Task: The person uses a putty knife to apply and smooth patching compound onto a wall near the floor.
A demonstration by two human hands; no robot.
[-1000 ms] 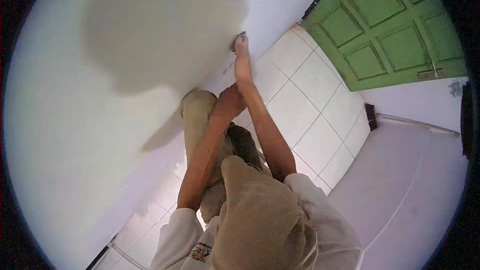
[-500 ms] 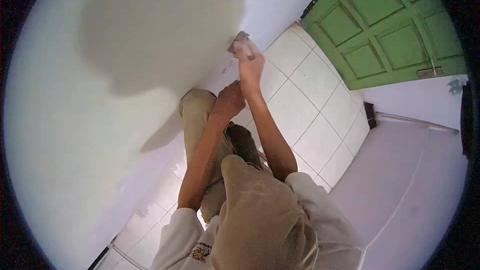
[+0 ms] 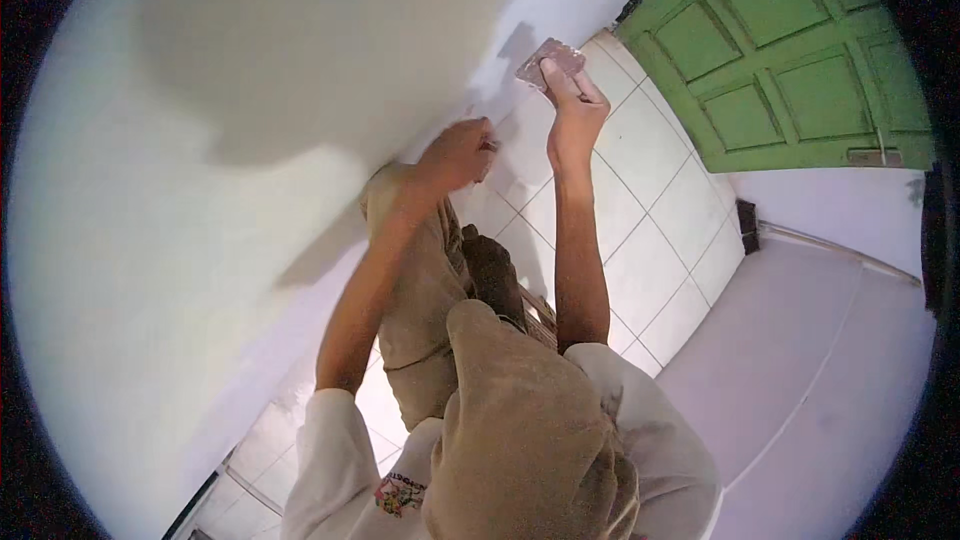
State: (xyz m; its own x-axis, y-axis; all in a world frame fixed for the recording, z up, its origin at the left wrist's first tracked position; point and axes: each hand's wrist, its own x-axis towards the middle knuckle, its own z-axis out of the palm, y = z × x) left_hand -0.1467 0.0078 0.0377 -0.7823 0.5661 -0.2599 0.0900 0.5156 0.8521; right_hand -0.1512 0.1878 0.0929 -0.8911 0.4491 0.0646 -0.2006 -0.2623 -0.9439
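My right hand (image 3: 580, 122) pinches a flat, squarish brown scraper-like piece (image 3: 552, 62) with whitish smears along its edges; its exact kind is unclear. The piece is raised beside the pale wall (image 3: 150, 270), in front of the floor's far end. My left hand (image 3: 455, 155) is closed and slightly blurred, low against the wall above my bent knee (image 3: 395, 190). Something small and dark shows at its fingers, too smeared to name. A few marks show on the wall's lower part near this hand.
White floor tiles (image 3: 640, 220) run between the wall and the lilac wall (image 3: 770, 340) on the right. A green panelled door (image 3: 770, 60) stands at the far right. Beside it, a dark-headed broom with a long handle (image 3: 840, 252) leans in the corner.
My right hand has moved right and up with the flat piece, away from the wall. My left hand has separated from the right wrist and shifted slightly up along the wall.
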